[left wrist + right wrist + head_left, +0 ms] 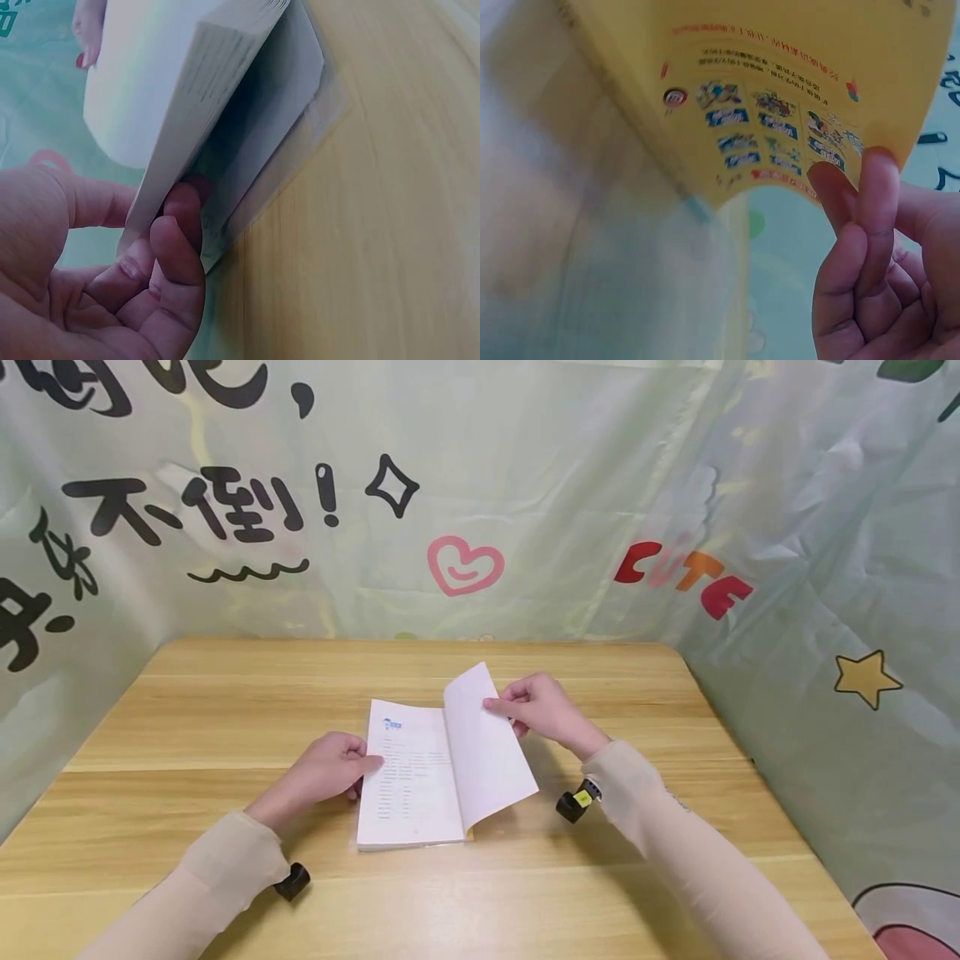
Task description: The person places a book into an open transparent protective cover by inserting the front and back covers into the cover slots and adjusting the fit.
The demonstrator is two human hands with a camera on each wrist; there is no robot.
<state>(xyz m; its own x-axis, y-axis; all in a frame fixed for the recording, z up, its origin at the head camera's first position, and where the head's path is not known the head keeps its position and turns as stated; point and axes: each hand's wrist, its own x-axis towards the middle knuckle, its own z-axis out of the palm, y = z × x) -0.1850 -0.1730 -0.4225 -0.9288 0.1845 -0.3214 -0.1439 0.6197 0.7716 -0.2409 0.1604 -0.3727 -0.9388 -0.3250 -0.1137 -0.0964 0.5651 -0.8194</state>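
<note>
An open book point(408, 785) lies on the wooden table, its left page printed with small text and a blue picture near the top. My left hand point(322, 768) grips the left edge of its page block, thumb on top and fingers curled underneath. In the left wrist view, the left hand point(142, 277) holds the pages slightly above the lower cover point(277, 105). With my right hand point(547, 706) I pinch the outer edge of the raised back cover point(487, 752), white inside. The right wrist view shows its yellow printed outer side point(780, 82) beside the right hand point(885, 255).
The wooden table point(225, 685) extends around the book. A light green printed cloth point(555, 485) hangs behind and along the sides. Black wrist-worn devices sit on the left wrist point(293, 882) and the right wrist point(573, 804). A clear plastic edge point(322, 112) sticks out past the lower cover.
</note>
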